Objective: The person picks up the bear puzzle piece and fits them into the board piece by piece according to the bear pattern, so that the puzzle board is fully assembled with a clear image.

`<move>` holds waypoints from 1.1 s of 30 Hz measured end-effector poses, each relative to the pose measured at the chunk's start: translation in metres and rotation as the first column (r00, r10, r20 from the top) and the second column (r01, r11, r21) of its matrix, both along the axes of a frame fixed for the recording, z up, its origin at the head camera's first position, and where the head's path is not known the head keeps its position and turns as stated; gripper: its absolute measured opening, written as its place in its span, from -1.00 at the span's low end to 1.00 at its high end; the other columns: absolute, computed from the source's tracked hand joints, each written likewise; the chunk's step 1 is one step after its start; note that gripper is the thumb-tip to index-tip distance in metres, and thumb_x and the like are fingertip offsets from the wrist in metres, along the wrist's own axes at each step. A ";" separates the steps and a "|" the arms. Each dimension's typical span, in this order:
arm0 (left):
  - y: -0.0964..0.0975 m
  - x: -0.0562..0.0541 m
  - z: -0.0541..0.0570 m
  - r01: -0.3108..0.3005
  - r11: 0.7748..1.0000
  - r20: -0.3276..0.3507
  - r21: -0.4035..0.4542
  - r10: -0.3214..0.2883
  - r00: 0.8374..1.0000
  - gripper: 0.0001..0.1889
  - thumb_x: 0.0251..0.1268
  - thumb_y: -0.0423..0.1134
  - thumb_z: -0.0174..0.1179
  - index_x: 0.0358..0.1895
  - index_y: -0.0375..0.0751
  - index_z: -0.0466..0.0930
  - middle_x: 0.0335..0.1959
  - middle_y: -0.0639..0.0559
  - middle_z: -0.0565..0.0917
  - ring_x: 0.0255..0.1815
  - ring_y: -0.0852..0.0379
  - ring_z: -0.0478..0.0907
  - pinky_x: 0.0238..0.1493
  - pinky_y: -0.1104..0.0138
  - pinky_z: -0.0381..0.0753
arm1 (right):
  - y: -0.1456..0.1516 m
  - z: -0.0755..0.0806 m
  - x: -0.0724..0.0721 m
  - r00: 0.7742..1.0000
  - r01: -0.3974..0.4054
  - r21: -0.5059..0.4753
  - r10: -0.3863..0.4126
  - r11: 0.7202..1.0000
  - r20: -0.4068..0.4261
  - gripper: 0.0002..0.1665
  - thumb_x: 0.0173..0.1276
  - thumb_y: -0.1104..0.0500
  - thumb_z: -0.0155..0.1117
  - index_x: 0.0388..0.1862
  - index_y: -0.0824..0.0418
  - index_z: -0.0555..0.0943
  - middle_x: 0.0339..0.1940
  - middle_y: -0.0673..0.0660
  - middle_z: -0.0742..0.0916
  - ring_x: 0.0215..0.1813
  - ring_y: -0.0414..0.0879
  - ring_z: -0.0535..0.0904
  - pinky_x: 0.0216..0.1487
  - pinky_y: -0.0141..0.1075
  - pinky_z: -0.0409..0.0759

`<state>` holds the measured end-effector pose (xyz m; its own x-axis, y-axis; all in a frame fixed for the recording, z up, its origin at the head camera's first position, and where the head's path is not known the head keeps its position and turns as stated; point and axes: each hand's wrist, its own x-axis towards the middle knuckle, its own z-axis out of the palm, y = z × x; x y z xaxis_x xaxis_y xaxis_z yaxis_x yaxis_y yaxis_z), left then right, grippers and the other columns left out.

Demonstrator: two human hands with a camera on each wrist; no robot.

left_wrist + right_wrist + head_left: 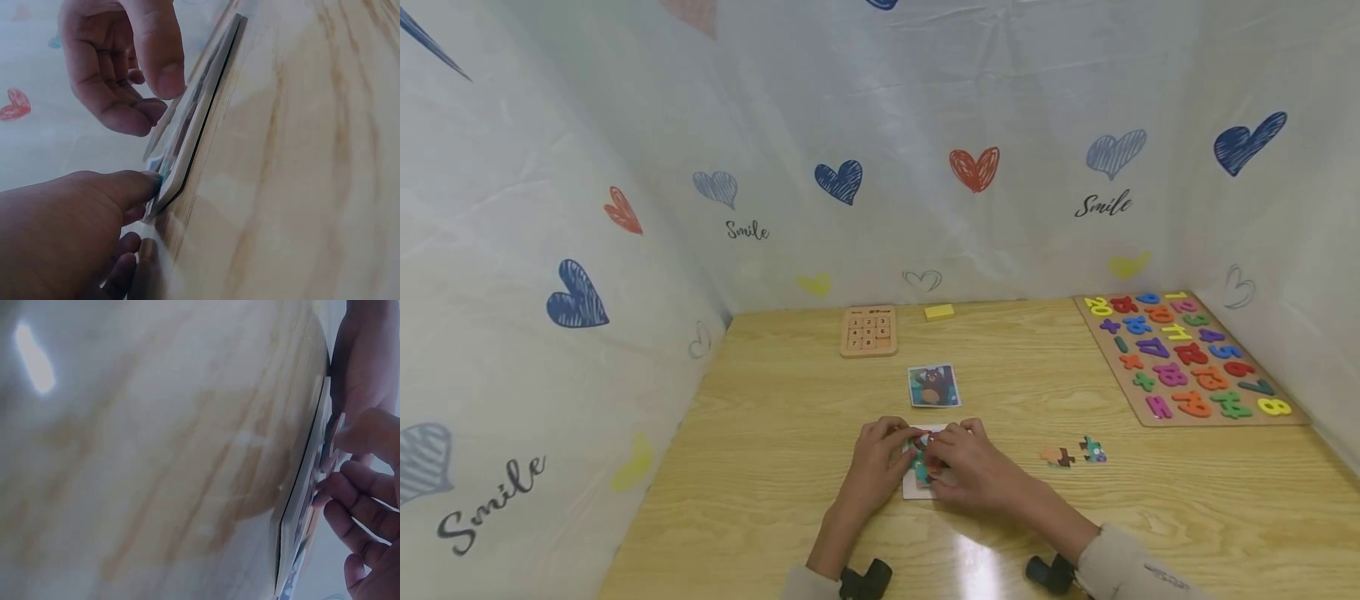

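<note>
A small white-bordered puzzle board [913,492] lies on the table between both hands, with colourful jigsaw pieces [921,472] set in it. My left hand [874,463] grips the board's left edge; in the left wrist view its thumb [140,186] presses near a corner. From the right, my right hand [973,468] pinches a thin puzzle piece [164,128], tilted just above the board. The hands hide much of the board and that piece's picture. Two loose puzzle pieces, an orange-brown one [1059,457] and a teal one [1093,450], lie to the right.
Beyond the board lies a bear picture card [935,386]. Farther back are a wooden number slide puzzle [868,332] and a yellow block [939,312]. A board of coloured numbers [1191,358] lies at the right. A heart-patterned curtain [910,233] surrounds the table.
</note>
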<state>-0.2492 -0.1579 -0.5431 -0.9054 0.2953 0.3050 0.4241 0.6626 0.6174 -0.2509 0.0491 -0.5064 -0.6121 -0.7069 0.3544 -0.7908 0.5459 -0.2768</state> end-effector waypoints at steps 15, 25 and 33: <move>0.001 0.000 0.003 0.016 1.000 -0.014 -0.005 -0.016 1.000 -0.73 0.38 -0.24 0.29 0.11 -0.04 0.70 0.05 0.10 0.54 0.07 0.04 0.38 0.11 0.05 0.41 | -0.008 -0.005 0.003 0.990 -0.018 0.093 0.031 0.995 -0.138 -0.97 0.21 0.09 0.41 -0.39 -0.03 0.75 -0.25 -0.11 0.66 -0.08 -0.10 0.54 -0.02 -0.05 0.33; -0.002 -0.001 0.001 0.008 1.000 -0.029 0.002 -0.008 1.000 -0.73 0.36 -0.26 0.30 0.09 -0.05 0.71 0.04 0.10 0.55 0.08 0.02 0.38 0.12 0.03 0.42 | -0.010 -0.003 0.004 0.977 -0.054 0.100 0.074 0.993 -0.198 -0.96 0.23 0.14 0.43 -0.38 -0.01 0.78 -0.28 -0.11 0.68 -0.11 -0.12 0.50 -0.01 -0.05 0.31; -0.001 0.000 0.000 0.025 0.999 -0.040 0.023 -0.024 0.999 -0.74 0.37 -0.28 0.29 0.08 -0.08 0.71 0.04 0.05 0.55 0.09 -0.03 0.39 0.14 0.00 0.41 | -0.012 -0.005 0.008 0.960 -0.002 0.108 0.032 0.994 -0.277 -0.96 0.18 0.14 0.50 -0.43 -0.03 0.78 -0.29 -0.13 0.71 -0.12 -0.13 0.53 -0.04 -0.07 0.34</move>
